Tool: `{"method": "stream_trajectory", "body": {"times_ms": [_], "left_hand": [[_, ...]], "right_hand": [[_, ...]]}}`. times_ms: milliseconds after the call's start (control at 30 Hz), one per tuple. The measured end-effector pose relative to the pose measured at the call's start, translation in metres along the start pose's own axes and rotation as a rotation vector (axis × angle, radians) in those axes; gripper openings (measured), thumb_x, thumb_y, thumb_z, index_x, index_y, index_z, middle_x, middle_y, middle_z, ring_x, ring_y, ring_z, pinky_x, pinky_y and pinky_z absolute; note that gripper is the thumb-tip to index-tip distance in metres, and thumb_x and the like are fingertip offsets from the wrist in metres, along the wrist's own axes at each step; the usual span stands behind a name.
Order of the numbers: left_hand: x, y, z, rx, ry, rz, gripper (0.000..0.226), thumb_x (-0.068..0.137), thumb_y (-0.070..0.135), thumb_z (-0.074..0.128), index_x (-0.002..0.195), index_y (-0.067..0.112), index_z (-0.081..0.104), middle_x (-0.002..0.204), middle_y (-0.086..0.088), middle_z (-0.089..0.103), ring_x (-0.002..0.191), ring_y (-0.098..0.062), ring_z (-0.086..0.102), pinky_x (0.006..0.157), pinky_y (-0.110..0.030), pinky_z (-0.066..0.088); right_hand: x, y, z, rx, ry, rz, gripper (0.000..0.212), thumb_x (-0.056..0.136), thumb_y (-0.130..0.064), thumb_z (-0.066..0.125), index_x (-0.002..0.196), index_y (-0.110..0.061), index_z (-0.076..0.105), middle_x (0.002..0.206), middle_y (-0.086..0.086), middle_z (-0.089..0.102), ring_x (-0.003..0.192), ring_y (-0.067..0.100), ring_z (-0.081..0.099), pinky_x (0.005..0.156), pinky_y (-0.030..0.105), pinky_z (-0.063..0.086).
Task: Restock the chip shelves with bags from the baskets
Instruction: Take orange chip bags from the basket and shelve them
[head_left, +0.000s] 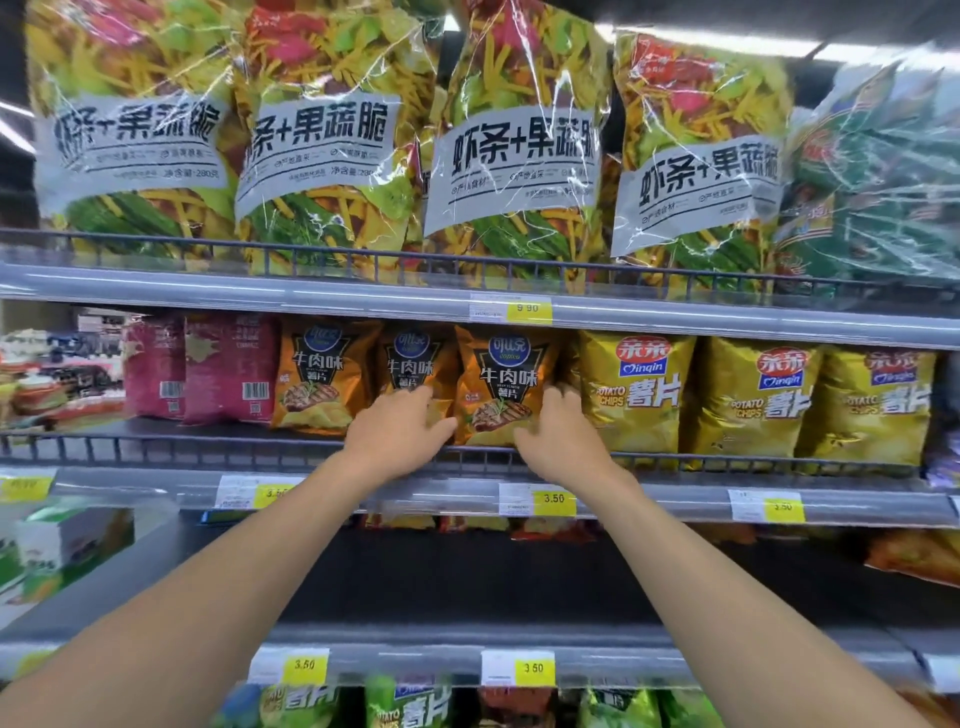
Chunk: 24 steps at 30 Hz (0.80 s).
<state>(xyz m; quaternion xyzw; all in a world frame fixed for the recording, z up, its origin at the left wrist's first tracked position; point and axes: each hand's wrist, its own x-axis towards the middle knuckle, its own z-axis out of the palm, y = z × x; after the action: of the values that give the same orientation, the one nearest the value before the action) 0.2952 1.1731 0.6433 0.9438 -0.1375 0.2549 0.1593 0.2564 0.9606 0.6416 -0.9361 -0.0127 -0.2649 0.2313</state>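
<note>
Hands framed one orange beef-flavour bag (506, 384) on the middle shelf (156, 483), which stood upright just behind the wire rail (156, 447). The left hand (400, 431) gripped the bag's left edge, its thumb lying on the front and its fingers tucked into the gap beside a second orange bag (410, 358). The right hand (561, 431) gripped the right edge, fingers curled round it where the bag met the first of the yellow potato-chip bags (634, 395). A third orange bag (322, 379) stood further left, then two pink bags (228, 364) turned barcode-out. Large mixed-snack bags (514, 140) filled the shelf above, and a yellow price tag (553, 499) sat below the held bag.
</note>
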Motion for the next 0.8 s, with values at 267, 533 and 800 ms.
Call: {"method": "stream_trajectory", "body": {"times_ms": [267, 533, 800], "left_hand": [[-0.082, -0.009, 0.027, 0.114, 0.291, 0.337, 0.068, 0.100, 0.054, 0.055, 0.160, 0.026, 0.036, 0.171, -0.006, 0.024, 0.158, -0.029, 0.020, 0.124, -0.053, 0.031], [-0.167, 0.041, 0.108, 0.059, 0.201, 0.494, 0.070, 0.099, 0.056, 0.057, 0.159, 0.025, 0.039, 0.170, -0.010, 0.027, 0.158, -0.034, 0.020, 0.124, -0.057, 0.028], [-0.257, 0.150, 0.209, -0.051, -0.042, 0.658, 0.075, 0.091, 0.057, 0.070, 0.155, 0.024, 0.048, 0.167, -0.011, 0.035, 0.155, -0.035, 0.030, 0.119, -0.062, 0.034]], "right_hand": [[-0.094, 0.021, 0.007, -0.289, 0.236, -0.061, 0.069, 0.092, -0.046, 0.061, 0.152, -0.019, 0.041, 0.164, 0.007, 0.030, 0.150, 0.027, 0.029, 0.117, 0.048, 0.037], [-0.222, 0.112, -0.004, -0.537, 0.118, 0.167, 0.076, 0.093, -0.055, 0.058, 0.157, -0.023, 0.032, 0.168, 0.006, 0.021, 0.154, 0.027, 0.021, 0.124, 0.052, 0.019], [-0.367, 0.224, -0.053, -0.625, 0.026, 0.412, 0.080, 0.093, -0.061, 0.054, 0.159, -0.027, 0.026, 0.170, 0.004, 0.016, 0.156, 0.027, 0.017, 0.125, 0.053, 0.019]]}}
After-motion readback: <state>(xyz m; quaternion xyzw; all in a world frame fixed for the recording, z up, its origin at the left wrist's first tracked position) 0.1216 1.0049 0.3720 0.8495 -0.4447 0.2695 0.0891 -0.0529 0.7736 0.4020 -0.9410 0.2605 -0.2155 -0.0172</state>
